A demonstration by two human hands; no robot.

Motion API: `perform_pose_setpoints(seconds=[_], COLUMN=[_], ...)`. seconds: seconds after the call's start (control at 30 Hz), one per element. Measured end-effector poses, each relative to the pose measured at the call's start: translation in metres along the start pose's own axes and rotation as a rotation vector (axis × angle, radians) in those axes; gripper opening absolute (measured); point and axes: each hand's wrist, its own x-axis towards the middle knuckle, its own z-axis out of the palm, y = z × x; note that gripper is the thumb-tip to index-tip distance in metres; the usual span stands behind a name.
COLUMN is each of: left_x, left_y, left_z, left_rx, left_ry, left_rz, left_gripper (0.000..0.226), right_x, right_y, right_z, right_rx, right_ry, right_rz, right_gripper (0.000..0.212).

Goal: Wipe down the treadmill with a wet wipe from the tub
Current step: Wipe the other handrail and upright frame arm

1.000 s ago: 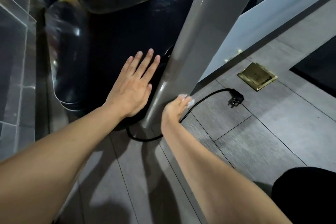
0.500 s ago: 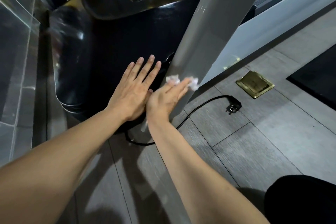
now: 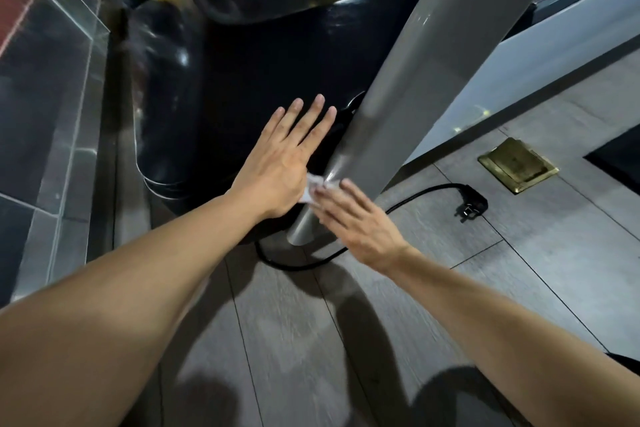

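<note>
Right hand now lower on post — flat-fingered over half-hidden wipe — left hand splayed.

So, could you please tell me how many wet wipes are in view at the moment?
1. The wet wipe is pressed against the treadmill's grey upright under the right hand's fingertips, beside the left hand. Others may be hidden; no tub shows.

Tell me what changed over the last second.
The right hand carried the wipe up the grey post from its foot, then came back down and across to the side nearer the left hand, fingers flat on the wipe. The left hand stayed flat on the black cover; the cord lay unmoved.
</note>
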Motion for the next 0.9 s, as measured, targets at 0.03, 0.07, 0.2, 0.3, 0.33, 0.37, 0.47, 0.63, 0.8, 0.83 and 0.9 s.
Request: perform_pose_setpoints(seconds=[0.03, 0.07, 0.2, 0.3, 0.33, 0.37, 0.47, 0.63, 0.8, 0.83, 0.9], left_x=[0.0, 0.0, 0.0, 0.0, 0.0, 0.0, 0.0, 0.0, -0.001, 0.0, 0.0], left_y=[0.0, 0.0, 0.0, -0.002, -0.002, -0.001, 0.001, 0.001, 0.0, 0.001, 0.004], left_z=[-0.001, -0.001, 0.002, 0.003, 0.004, 0.004, 0.004, 0.003, 0.005, 0.005, 0.005], left_rx=[0.008, 0.013, 0.024, 0.047, 0.049, 0.051, 0.025, 0.009, 0.017, 0.016, 0.017], left_ry=[0.0, 0.003, 0.024, 0.013, 0.008, 0.01, 0.023, 0.035, 0.031, 0.033, 0.041], left_rz=[-0.003, -0.001, 0.006, 0.003, 0.0, -0.003, -0.01, -0.001, -0.012, -0.017, -0.031], left_gripper=[0.088, 0.087, 0.089, 0.091, 0.092, 0.092, 0.089, 0.09, 0.09, 0.091, 0.092], right_x=[-0.003, -0.001, 0.026, 0.031, 0.027, 0.022, 0.014, 0.025, 0.045, 0.052, 0.066], right_y=[-0.005, -0.008, -0.006, 0.024, 0.039, 0.054, 0.096, 0.128, 0.141, 0.14, 0.126], right_z=[0.006, 0.008, 0.0, -0.014, -0.019, -0.025, -0.047, -0.066, -0.082, -0.083, -0.085], right_rx=[-0.044, -0.083, -0.174, -0.159, -0.143, -0.122, -0.148, -0.086, 0.137, 0.243, 0.488], right_ry=[-0.049, -0.089, -0.208, -0.195, -0.141, -0.08, 0.056, 0.312, 0.516, 0.565, 0.649], right_rz=[-0.088, -0.171, -0.432, -0.431, -0.388, -0.325, -0.138, 0.132, 0.623, 0.738, 0.92], right_gripper=[0.065, 0.063, 0.057, 0.058, 0.059, 0.059, 0.057, 0.05, 0.046, 0.048, 0.053])
